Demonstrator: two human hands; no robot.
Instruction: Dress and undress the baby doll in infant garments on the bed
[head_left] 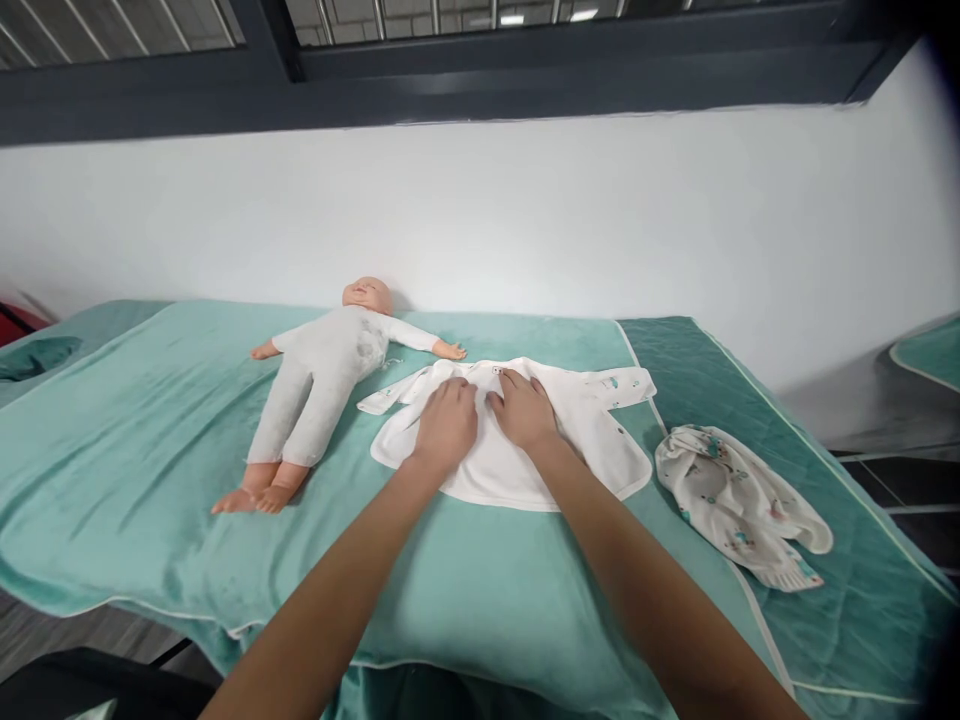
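Note:
A white long-sleeved baby shirt (510,485) lies spread on the green cover, its sleeves out to both sides and a small print on its cuffs. My left hand (448,420) rests on the upper front of the shirt, fingers laid forward on the cloth. Close beside it, my right hand (525,410) also lies on the shirt near the neckline, its thumb apart from the fingers. Both hands look open, though the cloth under the fingertips is hidden. A baby doll (322,350) with a white cloth body lies on its back to the left, one hand near the shirt's collar.
A crumpled white printed baby garment (739,500) lies to the right on a darker green quilted cover (847,610). The light green cover (150,430) runs along a white wall (480,210). Above it is a dark window frame (570,75). A black object (90,685) stands at the lower left.

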